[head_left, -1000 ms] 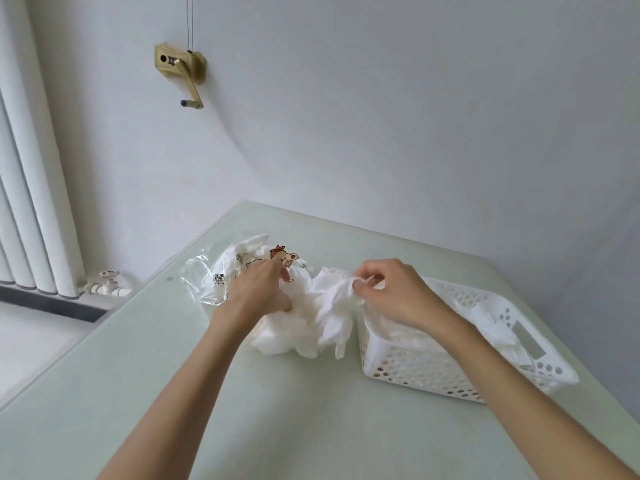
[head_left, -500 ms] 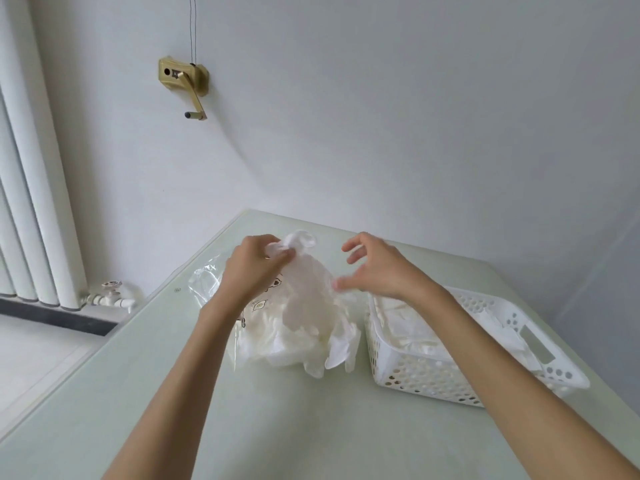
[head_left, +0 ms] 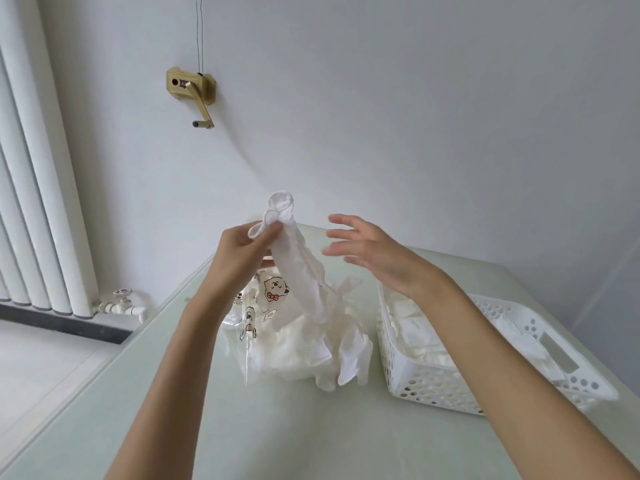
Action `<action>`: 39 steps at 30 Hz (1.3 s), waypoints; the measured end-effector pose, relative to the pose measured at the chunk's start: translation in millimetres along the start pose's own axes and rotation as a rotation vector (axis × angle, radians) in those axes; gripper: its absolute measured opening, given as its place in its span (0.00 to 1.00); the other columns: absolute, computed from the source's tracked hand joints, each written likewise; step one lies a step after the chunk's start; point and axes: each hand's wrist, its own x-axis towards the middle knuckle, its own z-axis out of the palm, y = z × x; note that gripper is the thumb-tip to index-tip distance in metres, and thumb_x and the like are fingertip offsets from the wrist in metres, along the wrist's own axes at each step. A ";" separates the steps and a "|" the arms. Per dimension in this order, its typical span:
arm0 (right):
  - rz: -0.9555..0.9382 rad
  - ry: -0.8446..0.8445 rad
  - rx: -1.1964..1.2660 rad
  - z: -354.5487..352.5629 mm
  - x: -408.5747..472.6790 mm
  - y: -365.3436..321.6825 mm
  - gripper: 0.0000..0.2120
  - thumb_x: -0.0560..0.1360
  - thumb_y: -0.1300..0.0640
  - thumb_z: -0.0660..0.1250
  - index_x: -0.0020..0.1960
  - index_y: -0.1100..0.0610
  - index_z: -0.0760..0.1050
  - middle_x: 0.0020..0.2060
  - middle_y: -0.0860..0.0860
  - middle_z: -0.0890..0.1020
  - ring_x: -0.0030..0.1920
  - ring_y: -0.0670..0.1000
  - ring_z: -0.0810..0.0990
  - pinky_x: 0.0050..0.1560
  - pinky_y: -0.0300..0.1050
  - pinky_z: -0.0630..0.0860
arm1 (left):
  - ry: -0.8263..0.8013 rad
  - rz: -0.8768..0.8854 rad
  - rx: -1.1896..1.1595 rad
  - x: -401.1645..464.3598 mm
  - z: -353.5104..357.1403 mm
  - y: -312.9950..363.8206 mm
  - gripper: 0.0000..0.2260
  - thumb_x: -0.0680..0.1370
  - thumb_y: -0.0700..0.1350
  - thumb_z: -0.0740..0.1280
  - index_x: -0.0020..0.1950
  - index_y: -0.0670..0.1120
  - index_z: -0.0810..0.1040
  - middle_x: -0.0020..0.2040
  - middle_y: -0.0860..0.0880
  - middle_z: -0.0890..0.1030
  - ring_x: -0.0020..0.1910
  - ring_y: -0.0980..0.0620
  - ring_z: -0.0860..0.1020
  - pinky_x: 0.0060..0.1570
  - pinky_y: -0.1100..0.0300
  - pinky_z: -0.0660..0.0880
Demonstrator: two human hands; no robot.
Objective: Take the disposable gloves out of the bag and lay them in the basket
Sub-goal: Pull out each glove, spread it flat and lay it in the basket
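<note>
Gloves [head_left: 298,268] pinched high in left grip [head_left: 242,252], right grip [head_left: 367,251] released. May drag the tangled heap or bag [head_left: 256,306] off the surface [head_left: 311,438], missing the basket [head_left: 519,386].

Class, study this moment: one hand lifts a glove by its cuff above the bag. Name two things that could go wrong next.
1. The left hand pinches only the cuff of the lifted glove, whose lower end still meets the pile of gloves; others may drag out onto the table.
2. The right hand is open and apart; the hanging glove could miss the basket.
</note>
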 end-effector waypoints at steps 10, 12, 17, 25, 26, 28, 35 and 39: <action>-0.047 0.198 0.172 -4.4 -17.6 10.7 0.08 0.76 0.51 0.67 0.50 0.54 0.79 0.45 0.47 0.81 0.46 0.47 0.79 0.56 0.40 0.73 | -0.100 -0.168 0.167 -2.3 9.8 -6.2 0.30 0.70 0.64 0.68 0.41 0.34 0.78 0.36 0.45 0.75 0.36 0.51 0.74 0.40 0.58 0.68; -0.018 0.139 0.253 -9.2 -24.7 9.7 0.17 0.74 0.45 0.67 0.57 0.55 0.76 0.53 0.48 0.82 0.52 0.47 0.82 0.59 0.43 0.74 | -0.171 -0.110 0.164 -6.6 15.2 3.2 0.27 0.72 0.62 0.67 0.39 0.35 0.78 0.34 0.47 0.75 0.33 0.52 0.72 0.36 0.61 0.66; -0.047 0.107 0.130 -16.6 -46.6 6.7 0.12 0.73 0.47 0.70 0.52 0.53 0.81 0.38 0.41 0.80 0.40 0.46 0.75 0.48 0.40 0.70 | -0.227 0.049 0.186 -14.3 40.8 30.7 0.34 0.74 0.66 0.61 0.32 0.34 0.69 0.33 0.47 0.62 0.32 0.48 0.59 0.34 0.54 0.55; -0.181 0.407 0.496 -58.7 -87.5 21.0 0.05 0.78 0.57 0.64 0.44 0.56 0.77 0.39 0.48 0.81 0.44 0.46 0.79 0.49 0.39 0.73 | -0.370 0.040 0.110 -19.1 79.1 46.4 0.06 0.72 0.48 0.73 0.41 0.45 0.82 0.38 0.52 0.84 0.36 0.59 0.80 0.36 0.70 0.73; -0.180 0.414 0.503 -66.0 -93.1 25.2 0.05 0.78 0.58 0.64 0.45 0.57 0.77 0.40 0.49 0.81 0.45 0.47 0.79 0.51 0.40 0.74 | -0.381 0.031 0.082 -17.2 85.9 45.3 0.05 0.73 0.47 0.72 0.43 0.46 0.82 0.40 0.52 0.84 0.38 0.58 0.81 0.38 0.70 0.74; -0.166 0.419 0.541 -79.0 -103.8 34.3 0.05 0.78 0.61 0.63 0.45 0.58 0.77 0.41 0.49 0.82 0.44 0.48 0.80 0.50 0.38 0.77 | -0.416 0.034 0.078 -15.0 100.8 45.3 0.07 0.76 0.48 0.70 0.46 0.45 0.83 0.43 0.51 0.85 0.43 0.57 0.82 0.43 0.66 0.77; -0.071 0.124 0.360 -134.3 -134.1 51.6 0.46 0.61 0.60 0.78 0.73 0.44 0.60 0.66 0.47 0.75 0.66 0.45 0.74 0.66 0.46 0.67 | -0.642 0.155 0.280 -4.7 145.0 63.4 0.14 0.82 0.48 0.61 0.45 0.42 0.81 0.38 0.48 0.81 0.38 0.52 0.77 0.45 0.57 0.72; -0.034 0.206 -0.055 -130.3 -131.3 38.8 0.52 0.56 0.44 0.82 0.74 0.39 0.58 0.63 0.43 0.76 0.65 0.42 0.73 0.65 0.39 0.67 | -0.747 0.212 0.315 -12.6 169.2 78.1 0.13 0.83 0.47 0.58 0.44 0.47 0.79 0.32 0.56 0.79 0.32 0.57 0.75 0.35 0.67 0.70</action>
